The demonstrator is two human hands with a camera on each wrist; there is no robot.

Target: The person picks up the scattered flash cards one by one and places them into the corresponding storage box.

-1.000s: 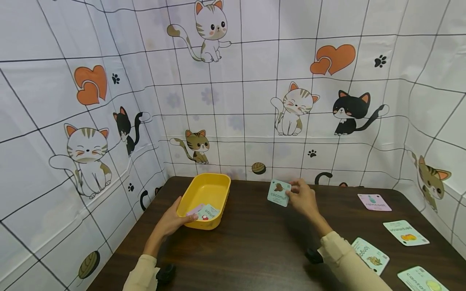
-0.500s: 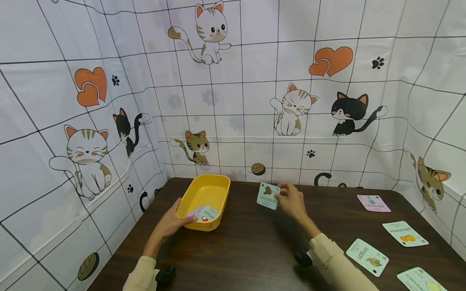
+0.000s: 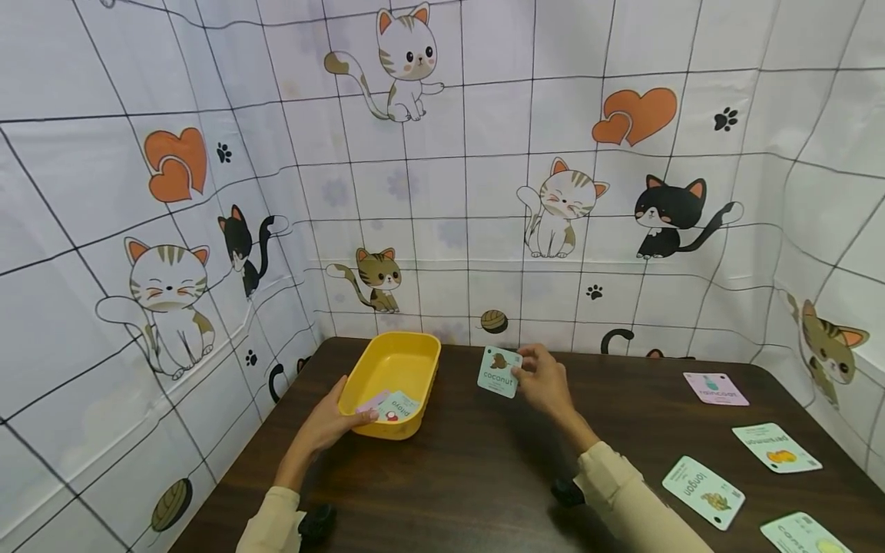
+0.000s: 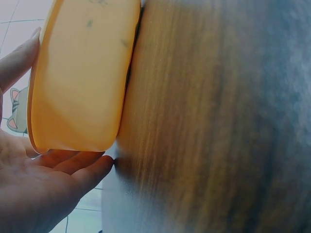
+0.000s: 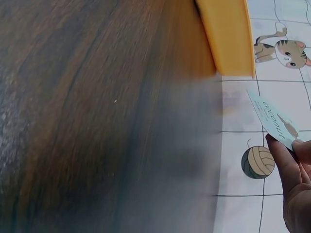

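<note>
My right hand (image 3: 546, 382) pinches a pale green coconut card (image 3: 499, 372) by its right edge, held up above the table to the right of the yellow tray. In the right wrist view the same card (image 5: 274, 119) sits between thumb and fingers. With my left hand (image 3: 330, 418) I grip the near left side of the yellow tray (image 3: 430, 384), thumb over the rim. The left wrist view shows the fingers (image 4: 92, 172) against the tray's end. Inside the tray lie a green pitoyo card (image 3: 399, 405) and a pink card (image 3: 373, 401), partly covered.
On the table's right side lie a pink raincoat card (image 3: 716, 389), a persimmon card (image 3: 777, 448), a longan card (image 3: 704, 492) and a card (image 3: 805, 533) cut off by the frame edge. A cat-patterned sheet (image 3: 470, 192) hangs behind the dark wooden table (image 3: 442, 491).
My right hand has carried the coconut card left, closer to the tray, slowing over the last half second. The left hand and the tray have stayed in place.
</note>
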